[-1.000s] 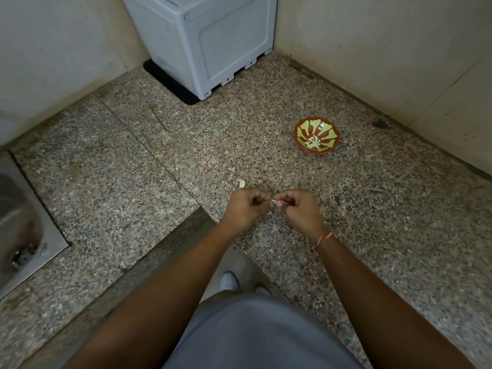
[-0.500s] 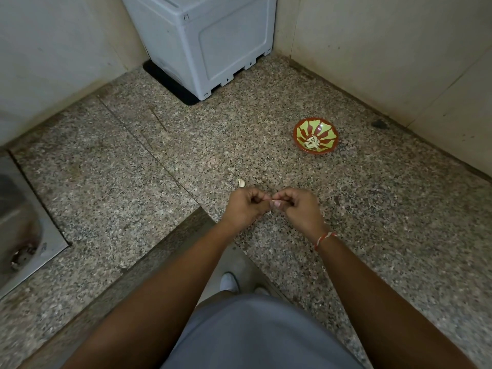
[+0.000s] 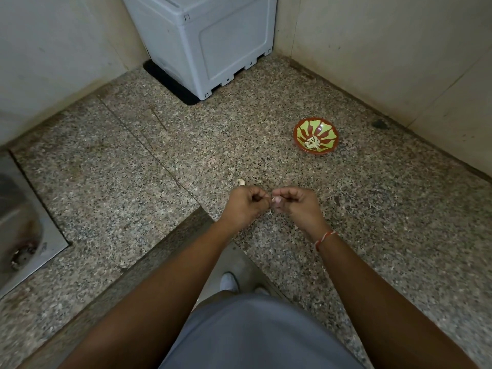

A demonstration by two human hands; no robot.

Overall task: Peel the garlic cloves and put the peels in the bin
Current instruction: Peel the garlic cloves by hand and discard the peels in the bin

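My left hand (image 3: 246, 206) and my right hand (image 3: 298, 206) meet over the speckled stone counter (image 3: 133, 182), both pinching one small garlic clove (image 3: 274, 200) between the fingertips. Most of that clove is hidden by my fingers. Another pale garlic clove (image 3: 241, 182) lies on the counter just beyond my left hand. A red and green bowl (image 3: 299, 130) stands further back to the right, with several pale garlic pieces (image 3: 312, 142) in its bottom. No bin is in view.
A grey plastic appliance (image 3: 213, 38) fills the back corner between the tiled walls. A steel sink (image 3: 18, 225) is set into the counter at the far left. The counter edge runs diagonally below my hands, with my white shoe (image 3: 229, 282) on the floor beneath.
My hands stay together at the same spot; only the fingers have shifted slightly on the clove.
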